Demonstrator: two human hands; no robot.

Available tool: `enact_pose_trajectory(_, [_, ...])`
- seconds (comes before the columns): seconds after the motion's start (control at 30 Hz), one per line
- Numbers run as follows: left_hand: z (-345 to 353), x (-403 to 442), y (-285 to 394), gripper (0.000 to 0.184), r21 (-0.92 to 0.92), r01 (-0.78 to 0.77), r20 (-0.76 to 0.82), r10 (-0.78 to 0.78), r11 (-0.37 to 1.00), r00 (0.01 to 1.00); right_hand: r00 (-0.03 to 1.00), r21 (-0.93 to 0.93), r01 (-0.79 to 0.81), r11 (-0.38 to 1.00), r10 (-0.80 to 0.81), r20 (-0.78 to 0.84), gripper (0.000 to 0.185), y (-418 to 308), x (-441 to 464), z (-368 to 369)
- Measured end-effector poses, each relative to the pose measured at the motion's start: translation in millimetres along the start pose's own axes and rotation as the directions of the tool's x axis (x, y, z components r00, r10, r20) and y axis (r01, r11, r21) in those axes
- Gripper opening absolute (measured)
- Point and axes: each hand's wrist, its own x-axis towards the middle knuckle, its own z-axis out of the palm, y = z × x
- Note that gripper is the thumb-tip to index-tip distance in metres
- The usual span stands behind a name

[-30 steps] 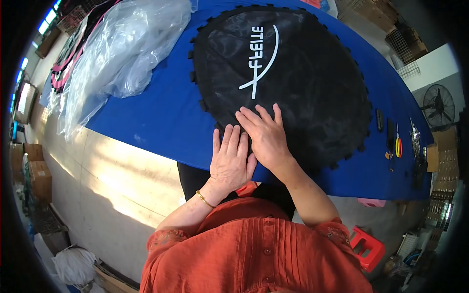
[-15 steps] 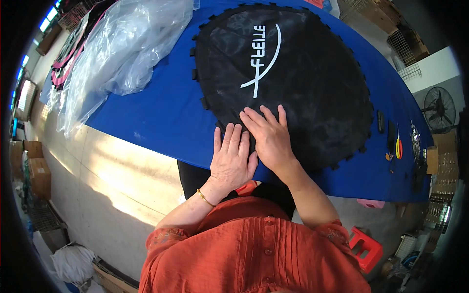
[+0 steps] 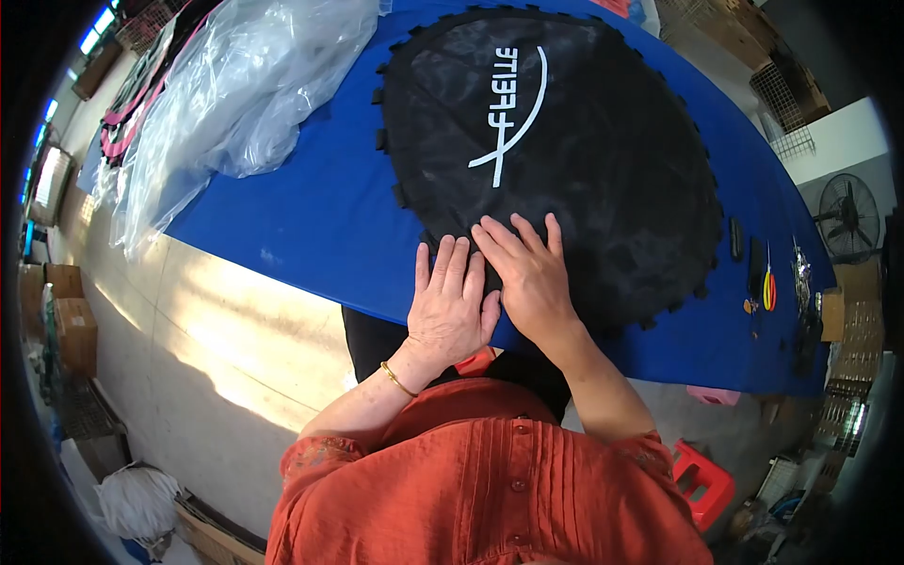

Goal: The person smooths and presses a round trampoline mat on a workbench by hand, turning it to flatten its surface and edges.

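A large round black fabric piece (image 3: 603,188) with tabs along its edge and white lettering lies spread on the blue-covered table (image 3: 282,226). My left hand (image 3: 450,299) rests flat at its near edge, fingers stretched out. Beside it, my right hand (image 3: 530,273) presses on the black fabric with its fingers spread. The two hands almost meet at the thumb and wrist side. Neither hand grips anything; the fabric directly under the palms is hidden.
Clear plastic sheeting (image 3: 245,94) lies on the table's left part, near pink-edged black pieces (image 3: 122,122). At the right edge are a yellow-and-red-handled tool (image 3: 769,290) and small dark items. A fan (image 3: 847,212) and a red stool (image 3: 704,485) stand to the right.
My right hand has slid slightly toward me and to the right over the fabric. The left hand stays nearly in place. The fabric's left edge appears shifted slightly right.
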Motion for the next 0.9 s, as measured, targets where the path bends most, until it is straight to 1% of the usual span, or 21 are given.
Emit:
enact_pose_trajectory(0.2, [1.7,-0.5,-1.5,0.058,0.005,-0.004,-0.002,0.004,1.0,1.0,1.0,-0.004,-0.014,1.0,0.014,0.015,0.047,-0.4,20.3,6.9])
enact_pose_trajectory(0.5, [1.6,-1.1,-1.6,0.058,-0.017,-0.009,-0.019,0.008,1.0,1.0,0.999,0.012,-0.014,1.0,0.013,0.032,0.045,0.9,-9.9,-1.8])
enact_pose_trajectory(0.73, [1.1,-0.9,-1.6,0.057,0.0,-0.013,-0.015,0.013,1.0,1.0,1.0,-0.005,-0.002,1.0,0.002,0.0,0.046,2.0,13.0,5.3])
enact_pose_trajectory(0.9, [-0.5,0.0,-1.2,0.057,0.002,-0.01,-0.007,0.01,1.0,1.0,0.999,0.014,-0.023,1.0,0.022,0.037,0.044,-1.5,6.7,-2.4])
